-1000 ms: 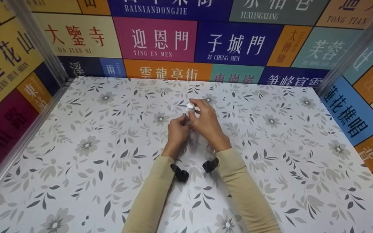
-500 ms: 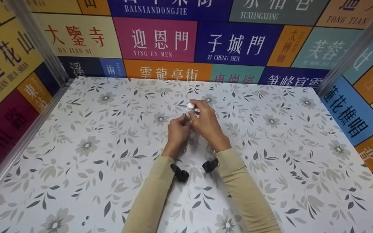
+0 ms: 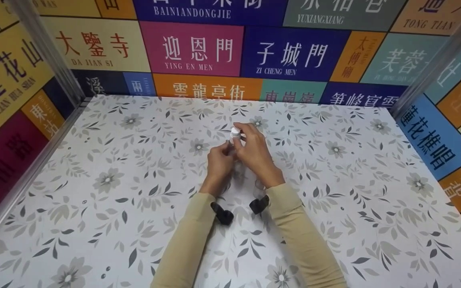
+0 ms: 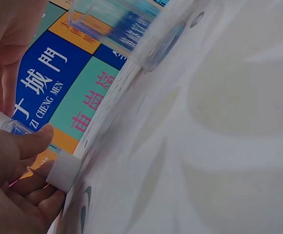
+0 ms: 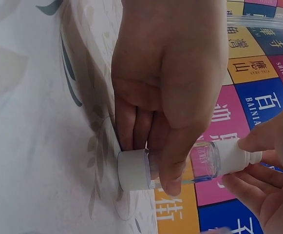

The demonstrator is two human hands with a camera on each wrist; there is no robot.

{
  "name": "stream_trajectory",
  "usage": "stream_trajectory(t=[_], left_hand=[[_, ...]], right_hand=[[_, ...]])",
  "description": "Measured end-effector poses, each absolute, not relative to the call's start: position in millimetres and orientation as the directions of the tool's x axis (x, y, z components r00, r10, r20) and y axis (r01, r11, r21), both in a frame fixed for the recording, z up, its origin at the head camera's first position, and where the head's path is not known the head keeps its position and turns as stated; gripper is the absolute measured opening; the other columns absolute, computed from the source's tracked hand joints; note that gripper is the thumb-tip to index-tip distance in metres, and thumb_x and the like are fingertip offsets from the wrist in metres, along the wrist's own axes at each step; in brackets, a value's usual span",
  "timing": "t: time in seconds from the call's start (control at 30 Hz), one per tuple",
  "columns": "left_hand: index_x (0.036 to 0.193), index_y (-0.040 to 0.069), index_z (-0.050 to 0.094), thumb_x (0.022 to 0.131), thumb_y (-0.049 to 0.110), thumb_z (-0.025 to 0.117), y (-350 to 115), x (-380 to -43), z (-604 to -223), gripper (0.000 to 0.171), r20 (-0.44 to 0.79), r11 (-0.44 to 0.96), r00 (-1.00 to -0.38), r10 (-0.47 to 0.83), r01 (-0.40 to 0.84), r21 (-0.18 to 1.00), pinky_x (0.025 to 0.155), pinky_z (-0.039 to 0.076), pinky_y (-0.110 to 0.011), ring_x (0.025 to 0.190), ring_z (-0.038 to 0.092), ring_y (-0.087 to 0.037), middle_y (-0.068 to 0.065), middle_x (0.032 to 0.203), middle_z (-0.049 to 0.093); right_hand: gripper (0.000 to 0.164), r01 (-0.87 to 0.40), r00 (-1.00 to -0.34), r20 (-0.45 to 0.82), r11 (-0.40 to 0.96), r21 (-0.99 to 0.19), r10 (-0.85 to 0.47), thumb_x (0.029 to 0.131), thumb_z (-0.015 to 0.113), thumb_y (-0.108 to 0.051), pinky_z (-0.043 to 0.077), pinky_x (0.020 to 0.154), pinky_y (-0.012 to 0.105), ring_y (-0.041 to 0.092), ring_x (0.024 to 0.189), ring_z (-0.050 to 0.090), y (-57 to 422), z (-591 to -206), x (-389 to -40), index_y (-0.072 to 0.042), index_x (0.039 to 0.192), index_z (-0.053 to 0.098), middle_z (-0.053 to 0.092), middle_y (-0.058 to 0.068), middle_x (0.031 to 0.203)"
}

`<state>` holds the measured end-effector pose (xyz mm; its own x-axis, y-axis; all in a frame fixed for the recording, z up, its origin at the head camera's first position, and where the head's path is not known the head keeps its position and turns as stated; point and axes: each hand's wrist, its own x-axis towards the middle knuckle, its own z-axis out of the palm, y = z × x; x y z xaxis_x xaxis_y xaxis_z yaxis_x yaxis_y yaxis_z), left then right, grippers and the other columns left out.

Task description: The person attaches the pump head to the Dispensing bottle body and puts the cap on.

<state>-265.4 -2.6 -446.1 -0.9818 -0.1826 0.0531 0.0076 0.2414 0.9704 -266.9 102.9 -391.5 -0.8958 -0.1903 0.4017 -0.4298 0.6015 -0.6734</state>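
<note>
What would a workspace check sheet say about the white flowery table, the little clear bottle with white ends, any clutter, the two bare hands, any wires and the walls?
Surface: white table covering printed with grey flowers and leaves; lies flat where visible.
Job's things: small clear bottle with white ends, held in both hands; clear, round-based container rests on the table, material uncertain.
Clutter: nothing seen.
Grippers: bare left hand grips the bottle's lower part; bare right hand pinches its white upper end.
Cables: nothing seen.
Surroundings: colourful walls of rectangular panels with Chinese lettering; shiny upright corner posts.
</note>
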Motion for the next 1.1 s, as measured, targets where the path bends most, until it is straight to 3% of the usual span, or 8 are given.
stream_trajectory(t=[0.2,0.43,0.73,1.1], left_hand=[[0.118,0.004,0.073,0.091,-0.002,0.061,-2.4,-266.0,-445.9,0.029,0.04,0.234,-0.982,-0.184,-0.004,0.972,0.077,0.052,-0.027,0.088,0.064,-0.017,-0.012,0.106,0.076],[0.119,0.004,0.072,0.09,-0.003,0.061,-2.6,-265.3,-446.1,0.032,0.036,0.22,-0.983,-0.18,-0.005,0.975,0.083,0.052,-0.029,0.093,0.063,-0.016,-0.011,0.111,0.075],[0.112,0.003,0.075,0.089,-0.002,0.06,-3.9,-265.4,-446.7,0.028,0.12,0.353,-0.98,-0.161,0.056,0.934,0.072,0.047,-0.026,0.078,0.058,-0.017,-0.013,0.098,0.076],[0.114,0.004,0.074,0.09,0.001,0.064,-3.0,-267.0,-446.5,0.027,0.075,0.319,-0.982,-0.175,0.015,0.948,0.071,0.046,-0.025,0.079,0.056,-0.015,-0.01,0.098,0.075]], right_hand=[[0.038,-0.429,-0.896,0.402,0.606,-0.67,-0.189,0.094,0.063,-0.002,0.053,0.1,0.033,0.029,0.119,0.063,102.4,-391.0,-266.4,0.003,0.131,0.058,0.062,0.018,0.123],[0.036,-0.446,-0.884,0.432,0.607,-0.658,-0.18,0.094,0.063,-0.004,0.054,0.098,0.033,0.03,0.116,0.065,101.8,-392.0,-267.0,0.003,0.13,0.059,0.063,0.019,0.121],[0.033,-0.466,-0.87,0.467,0.577,-0.671,-0.16,0.096,0.059,-0.005,0.053,0.099,0.033,0.029,0.117,0.063,102.0,-393.2,-267.1,0.005,0.127,0.061,0.064,0.019,0.119],[0.034,-0.45,-0.881,0.44,0.593,-0.667,-0.173,0.094,0.064,-0.004,0.055,0.095,0.035,0.031,0.112,0.066,103.1,-392.0,-266.8,0.005,0.127,0.06,0.065,0.02,0.119]])
